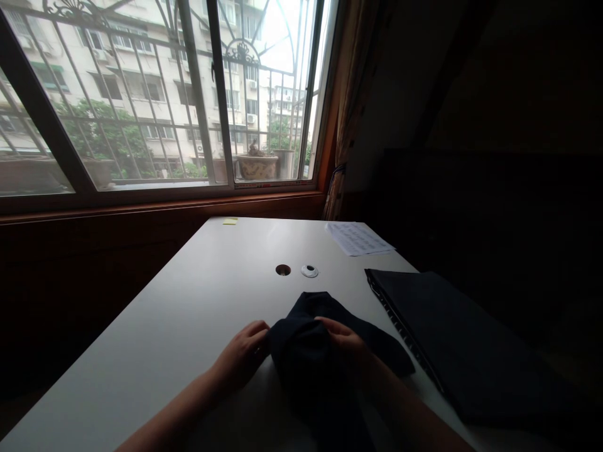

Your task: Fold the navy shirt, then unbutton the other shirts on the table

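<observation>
A dark navy cloth [311, 314] lies bunched on the white table [198, 301] in front of me. My left hand [242, 355] grips the cloth's left edge, its fingers curled into the fabric. My right hand [346, 339] rests on top of the cloth toward its right side, fingers bent and pinching the fabric. Part of the cloth runs toward me between my forearms and its near end is lost in shadow.
A dark flat folder or laptop sleeve [452, 339] lies at the right. Beyond it sits a printed sheet of paper [358, 238]. A cable hole [283, 270] and its white cap [309, 271] are mid-table. A yellow sticky note [230, 221] lies near the window.
</observation>
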### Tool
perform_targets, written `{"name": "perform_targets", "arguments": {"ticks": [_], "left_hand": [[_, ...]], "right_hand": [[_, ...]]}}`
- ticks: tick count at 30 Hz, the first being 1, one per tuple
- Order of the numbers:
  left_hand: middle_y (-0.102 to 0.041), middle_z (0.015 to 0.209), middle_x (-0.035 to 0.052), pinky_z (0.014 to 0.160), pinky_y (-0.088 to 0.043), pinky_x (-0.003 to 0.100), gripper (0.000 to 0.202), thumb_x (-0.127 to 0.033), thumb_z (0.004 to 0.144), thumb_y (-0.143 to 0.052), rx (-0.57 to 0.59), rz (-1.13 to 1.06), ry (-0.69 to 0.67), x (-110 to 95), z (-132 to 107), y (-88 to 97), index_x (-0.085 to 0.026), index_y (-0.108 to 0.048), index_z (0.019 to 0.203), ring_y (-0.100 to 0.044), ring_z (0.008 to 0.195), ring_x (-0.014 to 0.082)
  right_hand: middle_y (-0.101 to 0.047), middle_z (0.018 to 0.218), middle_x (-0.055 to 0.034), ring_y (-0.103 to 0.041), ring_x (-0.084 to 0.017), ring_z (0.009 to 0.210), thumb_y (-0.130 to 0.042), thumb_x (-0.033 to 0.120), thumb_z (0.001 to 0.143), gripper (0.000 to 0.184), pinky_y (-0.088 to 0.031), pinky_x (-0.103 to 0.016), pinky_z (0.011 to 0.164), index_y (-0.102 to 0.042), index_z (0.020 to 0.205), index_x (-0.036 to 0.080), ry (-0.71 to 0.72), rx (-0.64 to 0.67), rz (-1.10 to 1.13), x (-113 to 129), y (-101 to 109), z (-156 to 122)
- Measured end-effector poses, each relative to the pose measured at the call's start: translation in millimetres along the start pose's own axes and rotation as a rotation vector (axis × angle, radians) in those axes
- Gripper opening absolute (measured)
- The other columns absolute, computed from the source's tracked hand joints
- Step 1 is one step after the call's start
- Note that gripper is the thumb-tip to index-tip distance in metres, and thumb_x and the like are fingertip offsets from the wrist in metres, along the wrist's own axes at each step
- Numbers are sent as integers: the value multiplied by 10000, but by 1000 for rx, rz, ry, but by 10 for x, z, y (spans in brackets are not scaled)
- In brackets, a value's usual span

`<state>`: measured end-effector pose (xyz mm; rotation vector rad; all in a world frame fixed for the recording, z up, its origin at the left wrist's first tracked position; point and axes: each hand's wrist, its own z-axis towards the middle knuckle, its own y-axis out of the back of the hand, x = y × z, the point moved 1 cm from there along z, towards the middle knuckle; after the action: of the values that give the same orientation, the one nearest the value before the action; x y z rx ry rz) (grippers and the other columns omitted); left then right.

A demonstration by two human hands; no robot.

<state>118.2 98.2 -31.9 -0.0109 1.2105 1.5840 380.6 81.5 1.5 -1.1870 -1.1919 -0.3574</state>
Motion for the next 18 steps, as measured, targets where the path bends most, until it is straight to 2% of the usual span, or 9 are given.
{"name": "perform_targets", "arguments": {"ticks": [2, 4, 8, 11, 13, 15, 16, 18], "left_hand": [[-597, 903, 61, 707, -501, 277, 174, -246, 1008, -481, -105, -28, 10, -108, 34, 190, -190, -605, 900, -571, 790, 164], [-578, 872, 50, 679, -486, 266, 193, -275, 1007, -501, -203, -85, 28, -246, 70, 422, -188, -597, 864, -561, 771, 157], [-571, 816, 26, 606, -463, 249, 236, -343, 992, -544, -290, -177, 148, -479, 227, 840, -182, -625, 841, -537, 703, 139], [-624, 870, 24, 661, -521, 264, 183, -366, 950, -618, -449, -171, 249, -600, 455, 1047, -187, -657, 958, -593, 766, 152], [-646, 971, 32, 746, -564, 302, 180, -354, 935, -640, -562, -105, 213, -730, 592, 1137, -199, -667, 1023, -631, 868, 172], [-645, 1041, 33, 788, -581, 323, 143, -322, 946, -627, -620, -32, 126, -930, 618, 1184, -222, -678, 1035, -643, 933, 182], [-644, 1040, 28, 786, -586, 324, 120, -307, 956, -614, -633, -23, 72, -1046, 566, 1188, -239, -680, 1029, -646, 937, 184], [-642, 1055, 9, 815, -593, 351, 101, -309, 975, -588, -649, -87, -40, -1271, 317, 1149, -303, -670, 1034, -649, 966, 195]], "right_hand": [[-580, 713, 21, -490, -121, 597, -797, 404, 760, 273, -392, -256, 574, -703, 943, 225, 120, -136, -40, 139, 122, -39], [-584, 695, 24, -473, -123, 576, -777, 403, 768, 266, -389, -264, 562, -705, 958, 231, 192, -195, -53, 241, 194, -72], [-574, 667, 30, -452, -112, 543, -765, 411, 782, 258, -373, -257, 540, -696, 945, 223, 182, -209, -111, 283, 198, -72], [-613, 717, 18, -499, -125, 571, -745, 459, 802, 317, -403, -267, 566, -677, 1005, 225, 189, -248, -175, 262, 250, -15], [-640, 741, 13, -529, -141, 589, -715, 510, 816, 339, -427, -279, 583, -657, 999, 230, 247, -345, -240, 272, 393, 39], [-668, 753, 5, -570, -168, 617, -671, 563, 818, 362, -460, -302, 605, -641, 958, 231, 306, -515, -389, 298, 614, 96], [-679, 753, -1, -593, -186, 637, -649, 584, 809, 375, -477, -317, 619, -635, 932, 231, 326, -607, -479, 311, 736, 123], [-694, 746, -16, -631, -218, 684, -623, 602, 778, 386, -507, -351, 659, -632, 872, 228, 343, -746, -622, 321, 963, 172]]}}
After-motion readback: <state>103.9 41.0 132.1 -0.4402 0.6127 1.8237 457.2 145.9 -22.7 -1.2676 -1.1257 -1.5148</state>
